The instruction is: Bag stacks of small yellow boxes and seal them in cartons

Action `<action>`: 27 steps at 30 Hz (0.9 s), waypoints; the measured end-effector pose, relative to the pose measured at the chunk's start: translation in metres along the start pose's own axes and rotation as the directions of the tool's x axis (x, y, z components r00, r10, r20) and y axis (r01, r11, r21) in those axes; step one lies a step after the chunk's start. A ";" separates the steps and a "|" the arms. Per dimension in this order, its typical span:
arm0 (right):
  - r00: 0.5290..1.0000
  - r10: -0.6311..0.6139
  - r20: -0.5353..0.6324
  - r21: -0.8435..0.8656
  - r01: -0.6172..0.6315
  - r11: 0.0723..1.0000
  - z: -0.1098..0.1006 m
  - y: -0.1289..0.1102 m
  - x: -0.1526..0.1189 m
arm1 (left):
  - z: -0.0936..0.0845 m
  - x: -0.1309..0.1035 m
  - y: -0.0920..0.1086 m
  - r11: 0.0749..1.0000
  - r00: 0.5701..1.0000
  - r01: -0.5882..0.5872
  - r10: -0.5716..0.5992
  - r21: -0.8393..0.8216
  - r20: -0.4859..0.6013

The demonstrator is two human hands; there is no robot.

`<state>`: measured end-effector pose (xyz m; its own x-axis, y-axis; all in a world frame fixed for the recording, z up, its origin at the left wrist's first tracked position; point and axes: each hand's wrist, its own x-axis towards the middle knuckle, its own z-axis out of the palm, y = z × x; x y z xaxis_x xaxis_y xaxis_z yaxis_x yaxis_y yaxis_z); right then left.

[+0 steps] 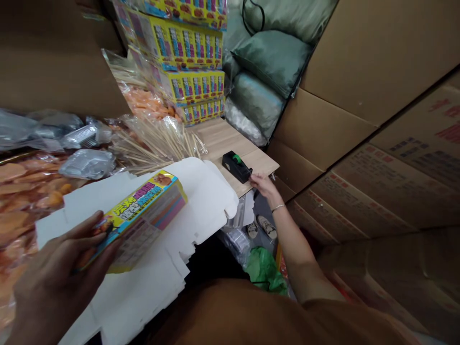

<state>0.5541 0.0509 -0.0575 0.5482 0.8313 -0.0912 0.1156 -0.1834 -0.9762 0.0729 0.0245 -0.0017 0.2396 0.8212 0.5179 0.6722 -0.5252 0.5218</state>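
In my left hand [72, 263] is a yellow and blue printed cardboard box [143, 225], held by its near end with the thumb and fingers on its sides. It is tilted above a stack of flat white cardboard blanks [208, 191]. My right hand [264, 185] is at the front end of a black tape dispenser [235, 167] with a green core. Its fingers are pinched together at the cutting edge, where the tape comes off; the clear tape itself is hard to see. The dispenser stands on the wooden tabletop [215, 136].
Yellow boxes in plastic wrap [194, 48] are stacked at the back. Wooden sticks [158, 143], bagged orange pieces [21, 191] and clear plastic trays [88, 163] lie at left. Brown cartons [323, 129] wall the right side. A green bag [264, 268] is on the floor.
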 end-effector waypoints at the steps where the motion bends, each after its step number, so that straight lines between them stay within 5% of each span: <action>1: 0.999 -0.010 -0.032 0.027 0.011 1.000 0.002 0.003 -0.008 | -0.001 0.000 0.002 1.000 0.999 -0.026 0.025 -0.011 -0.028; 5: 0.998 -0.062 -0.021 0.162 0.065 0.985 0.033 -0.003 -0.053 | -0.007 -0.005 0.018 0.998 0.998 -0.062 0.062 0.020 0.011; 7: 0.981 -0.138 0.138 0.305 0.091 0.948 0.067 -0.018 -0.087 | -0.007 -0.008 0.024 0.994 0.994 -0.101 0.103 0.049 -0.032; 11: 0.846 -0.300 0.442 0.523 0.029 0.852 0.147 -0.059 -0.165 | 0.000 -0.009 0.019 0.981 0.970 -0.185 0.193 0.066 -0.149; 16: 0.819 -0.245 0.519 0.566 -0.114 0.816 0.216 -0.090 -0.216 | 0.000 -0.006 0.016 0.970 0.949 -0.238 0.244 0.052 -0.197; 23: 0.821 -0.241 0.517 0.428 -0.004 0.904 0.223 -0.093 -0.214 | -0.001 -0.005 0.013 0.958 0.945 -0.286 0.283 0.005 -0.166; 27: 0.763 -0.235 0.603 0.318 0.040 0.947 0.217 -0.095 -0.207 | -0.007 -0.002 0.010 0.923 0.921 -0.377 0.382 0.072 -0.081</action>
<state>0.2499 0.0096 0.0118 -0.1085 0.9933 0.0408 -0.1324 0.0262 -0.9908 0.0743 0.0157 0.0074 0.4208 0.5375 0.7308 0.5809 -0.7784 0.2379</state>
